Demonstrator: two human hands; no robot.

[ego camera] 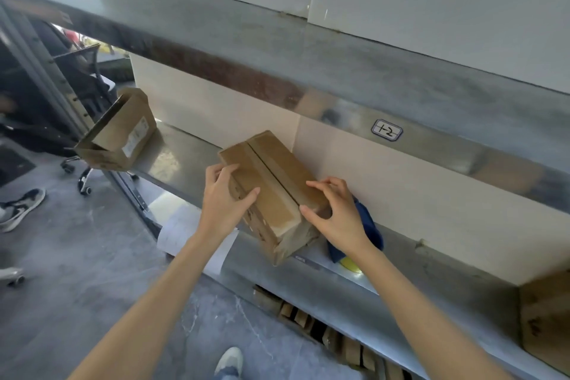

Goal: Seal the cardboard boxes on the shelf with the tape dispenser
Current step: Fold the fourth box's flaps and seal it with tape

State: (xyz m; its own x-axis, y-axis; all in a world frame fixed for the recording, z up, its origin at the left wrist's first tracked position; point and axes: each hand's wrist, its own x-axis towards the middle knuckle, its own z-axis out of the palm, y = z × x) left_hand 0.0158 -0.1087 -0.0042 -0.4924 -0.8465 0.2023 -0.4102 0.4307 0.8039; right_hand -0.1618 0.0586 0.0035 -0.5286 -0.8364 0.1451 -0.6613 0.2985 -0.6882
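A long metal shelf (339, 284) of dull, scuffed grey sheet runs diagonally across the view, with a second tier (277, 49) of the same metal above it carrying a small handwritten label (387, 130). Smooth, pale flat panels (401, 182) stand along the back of the lower tier. The floor (77, 256) is mottled grey concrete.

At the shelf's left end an open cardboard box (118, 133) sits tilted, its flaps up and a white sticker on its side. Near the front edge, in the middle, lies the closed cardboard box (271, 191): a rectangular brown carton of matte corrugated board, its two top flaps meeting in a dark seam that runs lengthwise, its near end hanging slightly past the shelf edge. Just beside it on the right, mostly hidden by the wrist, is the blue tape dispenser (370, 231) with a yellow part below.

The left hand (226, 197) clasps the box's left side, thumb over the top flap and fingers spread along the edge. The right hand (334, 210) arches over the near right corner, fingertips pressing the flap, thumb on the end face. Both forearms are bare and extended.
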